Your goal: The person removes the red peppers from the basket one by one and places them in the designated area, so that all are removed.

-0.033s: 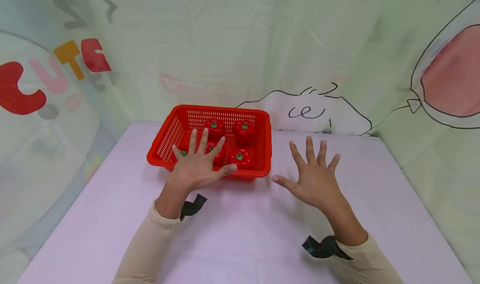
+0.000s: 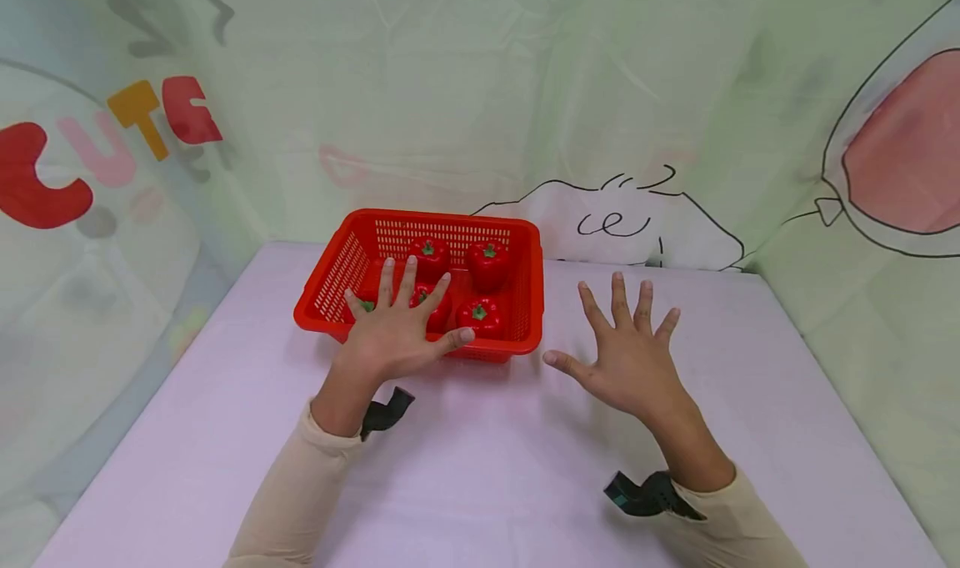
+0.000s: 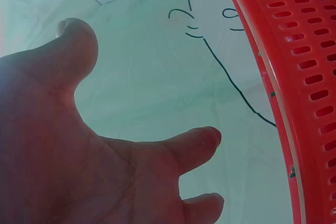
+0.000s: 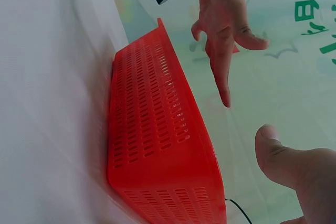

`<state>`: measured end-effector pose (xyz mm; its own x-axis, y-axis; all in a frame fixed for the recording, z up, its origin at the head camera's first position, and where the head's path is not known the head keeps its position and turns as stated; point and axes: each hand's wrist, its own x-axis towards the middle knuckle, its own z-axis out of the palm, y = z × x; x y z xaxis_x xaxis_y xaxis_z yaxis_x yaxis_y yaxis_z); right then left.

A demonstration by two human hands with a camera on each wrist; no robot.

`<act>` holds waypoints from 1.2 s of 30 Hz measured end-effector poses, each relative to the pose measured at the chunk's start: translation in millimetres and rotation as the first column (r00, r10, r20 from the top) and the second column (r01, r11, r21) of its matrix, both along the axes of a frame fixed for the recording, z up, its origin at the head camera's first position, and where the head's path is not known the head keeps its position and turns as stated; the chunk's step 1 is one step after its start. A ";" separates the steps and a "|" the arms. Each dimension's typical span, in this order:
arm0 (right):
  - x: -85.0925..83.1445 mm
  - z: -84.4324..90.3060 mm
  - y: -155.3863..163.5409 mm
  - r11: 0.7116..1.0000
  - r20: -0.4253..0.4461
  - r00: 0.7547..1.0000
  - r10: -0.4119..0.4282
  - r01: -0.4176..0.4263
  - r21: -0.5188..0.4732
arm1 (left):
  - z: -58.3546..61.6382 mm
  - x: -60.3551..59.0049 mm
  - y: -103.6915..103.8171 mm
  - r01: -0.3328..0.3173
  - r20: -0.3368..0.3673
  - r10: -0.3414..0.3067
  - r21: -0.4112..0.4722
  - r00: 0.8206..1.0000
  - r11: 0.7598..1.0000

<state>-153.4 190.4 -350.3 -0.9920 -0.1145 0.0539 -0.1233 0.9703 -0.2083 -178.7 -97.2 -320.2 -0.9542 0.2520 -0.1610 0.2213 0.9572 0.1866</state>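
Observation:
A red plastic basket (image 2: 531, 301) with slotted walls stands toward the back of the table, left of the middle. Inside it lie several red bell peppers (image 2: 487, 266) with green stems. My left hand (image 2: 393, 334) is held over the basket's front rim, palm down and fingers spread, partly hiding some of the peppers. The right wrist view shows this hand above the rim, apart from it. To the right of the basket, my right hand (image 2: 630, 368) hovers over the table, also with fingers spread. Neither hand holds anything.
A pale cloth covers the table (image 2: 480, 485). Printed curtains (image 2: 465, 92) hang behind and at both sides, close to the table's edges. A black wrist device (image 2: 386, 412) sits on the left wrist, and another black device (image 2: 648, 495) on the right.

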 end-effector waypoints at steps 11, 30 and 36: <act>1.6 -0.3 -4.4 1.000 -0.001 1.000 0.022 -0.022 -0.008 | 16.1 -17.0 -55.5 0.009 -0.028 -0.004 0.177 1.000 0.984; -4.0 -1.8 -15.1 0.993 0.025 0.994 0.105 -0.104 -0.060 | -80.2 -95.7 -188.5 -0.248 0.302 -0.081 0.886 0.950 0.392; -16.4 -5.7 -26.0 0.965 -0.068 0.984 0.164 -0.175 -0.196 | -87.1 -99.8 -177.8 -0.292 0.324 -0.047 0.899 0.945 0.326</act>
<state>-169.8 164.4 -356.0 -0.9543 -0.2625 0.1430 -0.2980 0.8733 -0.3855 -278.4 -275.0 -407.3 -0.9516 0.2786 -0.1295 -0.0976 0.1255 0.9873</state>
